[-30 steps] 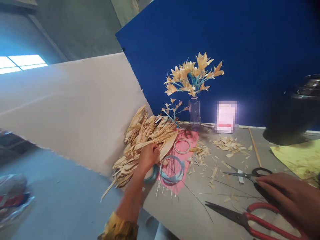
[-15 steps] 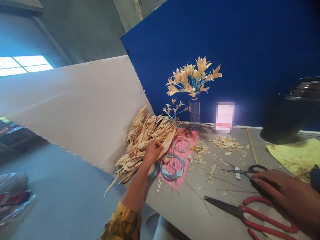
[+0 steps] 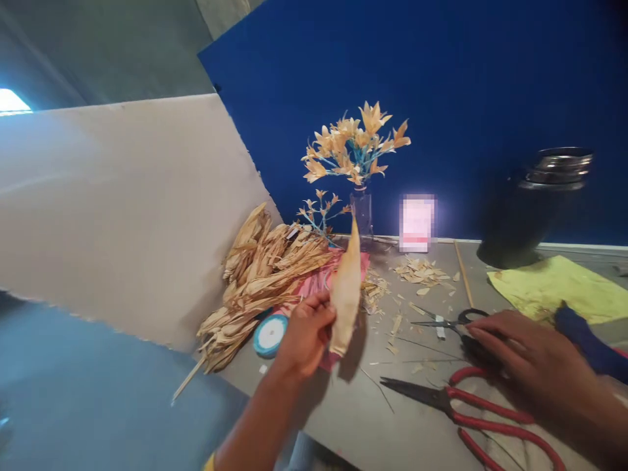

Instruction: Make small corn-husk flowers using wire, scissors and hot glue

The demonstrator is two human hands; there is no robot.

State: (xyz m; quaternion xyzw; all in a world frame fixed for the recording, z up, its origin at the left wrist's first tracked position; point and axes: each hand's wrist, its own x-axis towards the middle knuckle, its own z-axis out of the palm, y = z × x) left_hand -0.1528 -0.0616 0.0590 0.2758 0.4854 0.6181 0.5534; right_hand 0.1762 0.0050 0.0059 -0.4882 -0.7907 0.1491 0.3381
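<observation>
Far left, a pale board [image 3: 122, 209] leans against the blue wall [image 3: 441, 85], its ragged lower edge hanging over the tabletop [image 3: 343, 405] corner. Just right of it lies a heap of dry husks [image 3: 260, 275], piled against the board, with a thin stick [image 3: 189, 379] poking out at the bottom. Beside the heap sits a blue tape roll [image 3: 269, 335], flat on the tabletop.

Now the left hand [image 3: 307, 337]: it is raised over the tabletop, thumb and fingers pinched on the lower part of a single husk [image 3: 346, 294]. The husk stands nearly upright, pointed tip up, in front of a pink sheet [image 3: 318, 281]. The grip is narrow, closed on that husk.

Behind, by the wall, a small sprig [image 3: 321, 209] and a glass vase [image 3: 362, 212] of husk flowers [image 3: 356, 144] stand upright. Right of the vase, a blurred card [image 3: 417, 224] rests against the wall. Scraps [image 3: 422, 271] are scattered before it, and a long stick [image 3: 462, 275] lies just beyond.

Centre right, small black scissors [image 3: 444, 322] lie on the tabletop, and red scissors [image 3: 471, 405] lie nearer, blades pointing left. The right hand [image 3: 524, 356] rests flat, fingers spread, covering the black scissors' handle and lying just above the red handles; its grip is loose and holds nothing that I can see.

Far right, a dark pot [image 3: 530, 209] stands by the wall, with a yellow cloth [image 3: 554, 288] in front.
</observation>
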